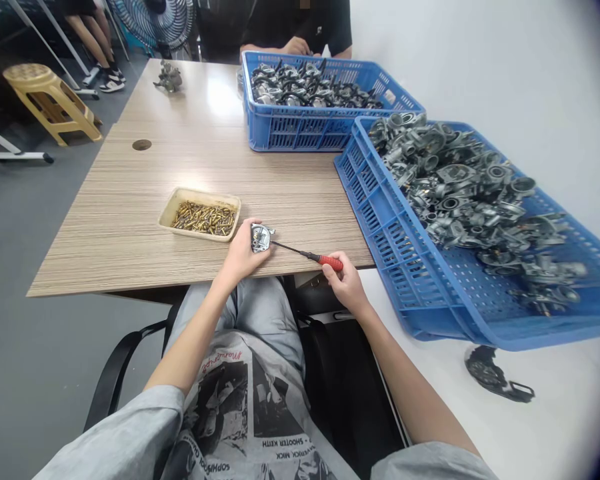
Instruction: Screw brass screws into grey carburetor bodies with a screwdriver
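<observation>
My left hand (241,253) grips a small grey metal part (261,238) and holds it down on the wooden table (130,207) near its front edge. My right hand (345,281) holds a red-handled screwdriver (325,260) whose thin shaft points left, its tip touching the metal part. A beige tray (173,208) of small brass screws lies just left of the part.
A blue crate (380,213) heaped with grey metal castings sits on my right, a second blue crate (290,127) behind it. Another person sits across the table. One loose casting (169,77) lies at the far end, a dark part (495,377) on the white surface. A yellow stool (50,100) stands left.
</observation>
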The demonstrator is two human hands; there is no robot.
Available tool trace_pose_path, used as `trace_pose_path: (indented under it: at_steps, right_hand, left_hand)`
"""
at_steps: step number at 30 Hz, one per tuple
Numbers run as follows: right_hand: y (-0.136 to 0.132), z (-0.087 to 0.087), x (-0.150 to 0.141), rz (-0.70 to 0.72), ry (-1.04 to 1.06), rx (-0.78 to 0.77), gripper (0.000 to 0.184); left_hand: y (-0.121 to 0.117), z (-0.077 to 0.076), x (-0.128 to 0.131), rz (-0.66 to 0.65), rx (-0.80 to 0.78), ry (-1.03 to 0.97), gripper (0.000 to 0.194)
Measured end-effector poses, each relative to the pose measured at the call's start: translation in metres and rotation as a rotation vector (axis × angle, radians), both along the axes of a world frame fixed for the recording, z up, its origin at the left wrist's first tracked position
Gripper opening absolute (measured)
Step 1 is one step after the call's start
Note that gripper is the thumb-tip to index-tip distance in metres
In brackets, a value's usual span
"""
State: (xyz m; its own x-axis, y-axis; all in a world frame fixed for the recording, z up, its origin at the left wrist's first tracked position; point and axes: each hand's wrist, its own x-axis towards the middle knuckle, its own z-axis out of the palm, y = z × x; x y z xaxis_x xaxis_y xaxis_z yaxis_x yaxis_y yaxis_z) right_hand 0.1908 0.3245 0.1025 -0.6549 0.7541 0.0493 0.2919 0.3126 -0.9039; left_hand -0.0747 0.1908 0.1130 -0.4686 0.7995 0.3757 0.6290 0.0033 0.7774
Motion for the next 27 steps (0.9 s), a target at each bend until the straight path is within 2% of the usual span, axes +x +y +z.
trace_pose_path:
  at_steps: [27]
  right_hand:
    - [-0.0002,-0.0004,0.0003,0.002,-0.01,0.002,0.037]
  left_hand:
    - [0.0,0.0,0.0,-0.009,0.0,-0.023,0.057]
